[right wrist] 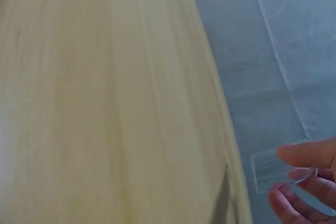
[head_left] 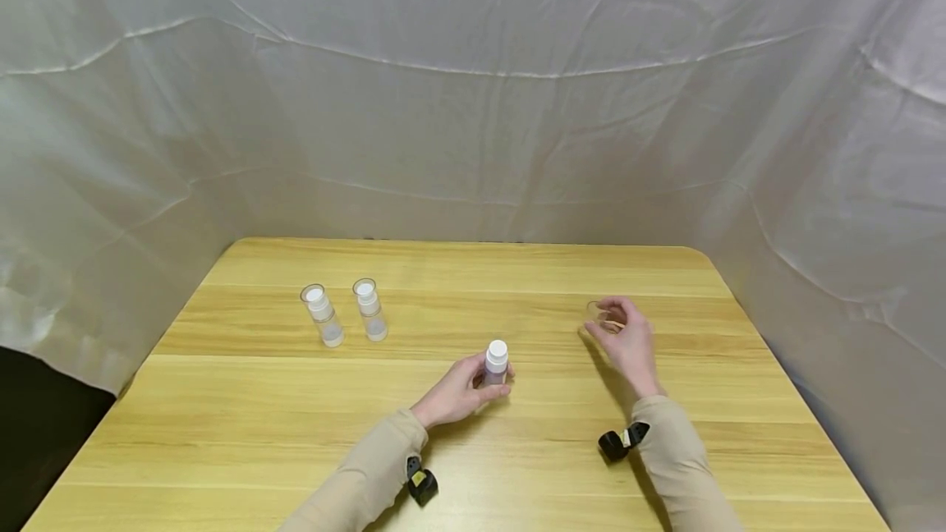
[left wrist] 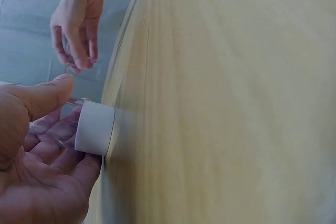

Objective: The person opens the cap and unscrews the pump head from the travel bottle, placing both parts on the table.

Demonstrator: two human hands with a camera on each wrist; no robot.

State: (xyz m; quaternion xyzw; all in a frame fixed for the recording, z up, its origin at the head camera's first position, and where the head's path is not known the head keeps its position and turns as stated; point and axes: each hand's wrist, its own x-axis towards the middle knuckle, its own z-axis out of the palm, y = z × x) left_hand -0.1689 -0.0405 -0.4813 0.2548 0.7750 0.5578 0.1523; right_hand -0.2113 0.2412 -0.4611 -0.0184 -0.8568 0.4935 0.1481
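Note:
My left hand (head_left: pixel 454 394) holds a small bottle (head_left: pixel 497 358) with a white top, upright over the middle of the table. Its fingers and thumb wrap around the bottle's lower part, hiding most of it. In the left wrist view, the white end of the bottle (left wrist: pixel 94 128) sticks out past the fingers. Off to the right, my right hand (head_left: pixel 626 343) pinches a clear plastic cap (right wrist: pixel 266 169) between thumb and fingers. The cap is see-through and hard to make out in the head view. A gap of table lies between the two hands.
Two similar bottles, a left one (head_left: pixel 326 322) and a right one (head_left: pixel 373 318), stand at the table's left side with clear caps over their white tops. The wooden table (head_left: pixel 222 425) is bordered by pale hanging cloth (head_left: pixel 473 121) behind and on both sides.

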